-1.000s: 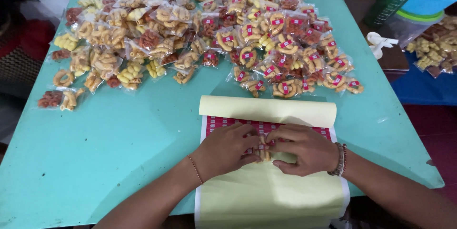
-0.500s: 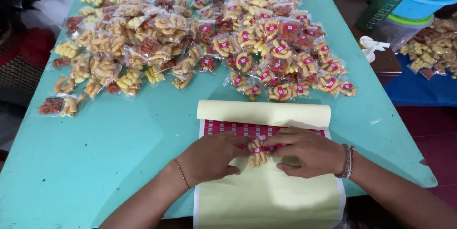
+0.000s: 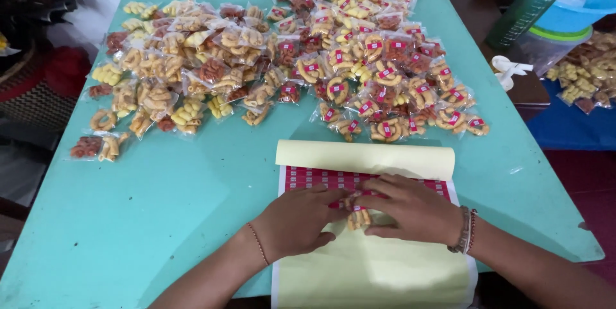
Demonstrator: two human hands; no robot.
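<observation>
Both hands rest on a yellow sticker sheet (image 3: 372,264) at the near edge of the turquoise table (image 3: 192,193). My left hand (image 3: 301,219) and my right hand (image 3: 410,209) pinch a small clear snack packet (image 3: 358,218) between them, over the rows of red stickers (image 3: 308,177) on the sheet. The sheet's top is folded back as a plain yellow flap (image 3: 366,157). Fingers hide most of the packet.
A pile of packets without stickers (image 3: 179,71) lies at the far left, a pile with red stickers (image 3: 378,71) at the far right. Off the table's right side are a green bottle (image 3: 529,4), a blue tub (image 3: 577,7) and more snacks (image 3: 587,71).
The view has shifted slightly. My hands stay together on the packet over the sticker rows, fingers adjusting a little.
</observation>
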